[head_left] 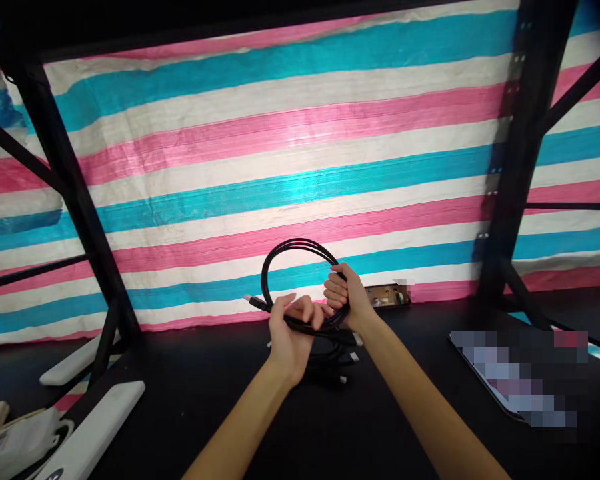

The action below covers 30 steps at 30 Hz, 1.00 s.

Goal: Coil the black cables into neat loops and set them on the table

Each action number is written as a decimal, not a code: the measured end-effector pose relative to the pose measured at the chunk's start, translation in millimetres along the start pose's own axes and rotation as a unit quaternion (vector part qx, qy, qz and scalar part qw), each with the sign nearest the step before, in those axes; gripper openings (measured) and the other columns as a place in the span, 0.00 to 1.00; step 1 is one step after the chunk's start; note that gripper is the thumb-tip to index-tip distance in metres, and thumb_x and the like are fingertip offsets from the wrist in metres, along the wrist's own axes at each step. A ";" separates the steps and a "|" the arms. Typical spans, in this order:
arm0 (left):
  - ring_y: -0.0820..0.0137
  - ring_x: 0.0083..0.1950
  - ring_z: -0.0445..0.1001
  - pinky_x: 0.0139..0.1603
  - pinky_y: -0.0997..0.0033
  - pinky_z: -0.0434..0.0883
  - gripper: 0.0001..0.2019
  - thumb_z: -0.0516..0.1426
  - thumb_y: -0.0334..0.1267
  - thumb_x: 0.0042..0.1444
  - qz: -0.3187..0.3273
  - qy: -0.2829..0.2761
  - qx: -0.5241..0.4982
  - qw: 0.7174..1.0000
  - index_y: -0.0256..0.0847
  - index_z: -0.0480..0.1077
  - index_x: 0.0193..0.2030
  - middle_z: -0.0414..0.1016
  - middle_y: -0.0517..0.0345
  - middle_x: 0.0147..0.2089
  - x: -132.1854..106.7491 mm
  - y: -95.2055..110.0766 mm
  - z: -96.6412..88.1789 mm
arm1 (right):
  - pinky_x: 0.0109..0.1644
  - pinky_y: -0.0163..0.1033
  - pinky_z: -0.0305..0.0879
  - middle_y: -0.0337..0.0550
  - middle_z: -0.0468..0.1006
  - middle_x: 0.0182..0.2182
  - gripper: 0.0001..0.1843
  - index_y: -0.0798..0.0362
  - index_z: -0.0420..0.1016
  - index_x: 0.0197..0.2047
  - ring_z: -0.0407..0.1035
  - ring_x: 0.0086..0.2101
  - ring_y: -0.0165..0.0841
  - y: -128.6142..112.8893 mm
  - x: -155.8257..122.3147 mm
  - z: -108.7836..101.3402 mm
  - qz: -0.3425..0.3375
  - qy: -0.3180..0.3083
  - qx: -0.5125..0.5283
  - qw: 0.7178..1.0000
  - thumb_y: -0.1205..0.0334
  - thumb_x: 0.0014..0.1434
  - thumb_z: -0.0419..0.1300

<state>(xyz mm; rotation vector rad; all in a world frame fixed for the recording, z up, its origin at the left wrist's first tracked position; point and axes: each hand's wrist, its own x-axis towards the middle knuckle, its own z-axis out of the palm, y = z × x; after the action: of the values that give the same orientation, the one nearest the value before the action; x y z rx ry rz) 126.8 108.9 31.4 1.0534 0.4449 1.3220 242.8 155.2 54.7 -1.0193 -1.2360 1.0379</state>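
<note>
A black cable [300,244] is wound into a loose coil and held up above the dark shelf. My left hand [293,337] grips the lower left of the loop, its fingers curled round the strands. On the right side of the same loop, my right hand [347,300] is closed round the cable. One plug [256,303] with a pale metal tip sticks out to the left past my left hand. Beneath and behind my hands lie more black cables [330,360] with silver-tipped plugs, partly hidden by my left hand and wrist.
Black metal posts [513,167] stand at both sides before a striped sheet [290,147]. A phone-like device [390,295] leans at the back. At right lies a flat blurred device [505,380]. White bars [95,433] and a white adapter [17,443] sit at left on the black surface [180,413].
</note>
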 end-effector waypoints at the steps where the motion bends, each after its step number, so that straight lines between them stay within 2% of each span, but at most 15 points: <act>1: 0.69 0.25 0.63 0.32 0.68 0.63 0.17 0.46 0.46 0.51 0.005 -0.002 0.036 0.999 0.41 0.55 0.15 0.56 0.59 0.17 1.0 -3.7 0.1 | 0.15 0.31 0.47 0.30 0.46 0.08 0.20 0.50 0.44 0.14 0.43 0.11 0.23 5.2 5.2 -5.3 -0.001 0.004 -0.057 0.998 0.56 0.54 0.43; 3: 0.69 0.27 0.64 0.32 0.69 0.62 0.15 0.47 0.45 0.50 0.017 0.024 0.093 0.995 0.40 0.59 0.19 0.62 0.57 0.21 5.0 -11.5 -2.3 | 0.18 0.31 0.52 0.33 0.57 0.09 0.15 0.51 0.56 0.17 0.53 0.12 0.25 18.1 14.3 -15.5 0.004 0.005 -0.129 0.992 0.59 0.53 0.48; 5: 0.71 0.28 0.65 0.30 0.72 0.62 0.12 0.49 0.44 0.50 0.005 0.085 0.109 0.990 0.39 0.62 0.22 0.64 0.58 0.24 10.9 -20.2 -7.6 | 0.19 0.33 0.53 0.36 0.62 0.08 0.10 0.53 0.63 0.18 0.58 0.12 0.28 32.0 21.4 -24.0 0.030 0.005 -0.213 0.976 0.63 0.50 0.53; 8: 0.75 0.24 0.64 0.24 0.77 0.59 0.10 0.47 0.42 0.52 -0.110 0.162 0.050 0.979 0.39 0.63 0.26 0.63 0.61 0.25 20.4 -35.8 -18.5 | 0.23 0.36 0.55 0.41 0.65 0.10 0.12 0.54 0.64 0.17 0.63 0.16 0.32 50.3 29.4 -31.5 0.049 0.024 -0.319 0.946 0.66 0.50 0.55; 11: 0.75 0.16 0.59 0.16 0.77 0.54 0.13 0.41 0.43 0.54 -0.243 0.156 0.004 0.957 0.40 0.60 0.27 0.59 0.63 0.19 26.7 -53.1 -31.0 | 0.30 0.37 0.57 0.47 0.71 0.15 0.11 0.56 0.68 0.20 0.69 0.24 0.36 64.2 36.4 -35.5 0.045 0.047 -0.391 0.918 0.67 0.53 0.54; 14: 0.78 0.11 0.47 0.10 0.79 0.44 0.13 0.42 0.42 0.54 -0.364 0.118 -0.024 0.924 0.40 0.57 0.23 0.50 0.66 0.15 29.3 -68.5 -42.7 | 0.33 0.37 0.57 0.51 0.74 0.21 0.11 0.60 0.73 0.26 0.70 0.29 0.38 77.8 43.1 -39.9 0.043 0.037 -0.433 0.900 0.66 0.55 0.52; 17: 0.81 0.10 0.40 0.09 0.82 0.37 0.13 0.44 0.42 0.54 -0.443 0.099 -0.067 0.888 0.41 0.53 0.21 0.44 0.70 0.14 30.0 -77.5 -49.2 | 0.34 0.35 0.57 0.52 0.77 0.27 0.12 0.61 0.74 0.33 0.70 0.32 0.36 93.6 49.1 -43.4 0.034 0.015 -0.455 0.890 0.65 0.57 0.51; 20: 0.83 0.10 0.42 0.08 0.84 0.39 0.13 0.43 0.40 0.55 -0.452 0.119 -0.123 0.876 0.42 0.48 0.21 0.41 0.71 0.15 29.9 -78.3 -49.3 | 0.33 0.33 0.57 0.52 0.78 0.31 0.13 0.62 0.74 0.37 0.71 0.33 0.35 110.6 53.2 -42.1 0.028 -0.012 -0.460 0.887 0.67 0.57 0.50; 25: 0.85 0.10 0.47 0.08 0.88 0.44 0.12 0.43 0.35 0.57 -0.410 0.179 -0.192 0.873 0.42 0.47 0.23 0.43 0.71 0.16 28.9 -74.4 -43.2 | 0.34 0.32 0.60 0.48 0.79 0.32 0.15 0.61 0.74 0.42 0.72 0.34 0.34 132.7 56.2 -31.6 0.039 -0.040 -0.456 0.888 0.66 0.56 0.50; 27: 0.85 0.11 0.47 0.09 0.88 0.46 0.12 0.43 0.34 0.58 -0.391 0.205 -0.206 0.873 0.42 0.47 0.24 0.44 0.71 0.16 28.1 -74.8 -39.8 | 0.37 0.33 0.61 0.48 0.79 0.33 0.15 0.59 0.75 0.42 0.72 0.36 0.35 137.1 57.2 -29.1 0.045 -0.036 -0.458 0.887 0.64 0.56 0.51; 30: 0.84 0.12 0.50 0.10 0.88 0.51 0.08 0.44 0.31 0.58 -0.370 0.235 -0.216 0.873 0.40 0.51 0.27 0.50 0.69 0.17 26.1 -73.7 -34.1 | 0.43 0.36 0.61 0.51 0.78 0.41 0.20 0.59 0.72 0.50 0.71 0.43 0.38 139.8 57.8 -28.7 0.049 -0.011 -0.465 0.884 0.62 0.55 0.52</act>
<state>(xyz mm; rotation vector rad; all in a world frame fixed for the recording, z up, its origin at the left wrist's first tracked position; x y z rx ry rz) 148.1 152.9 -38.5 0.1190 0.7790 0.8907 266.9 242.1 -70.0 -1.8087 -1.7636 0.4815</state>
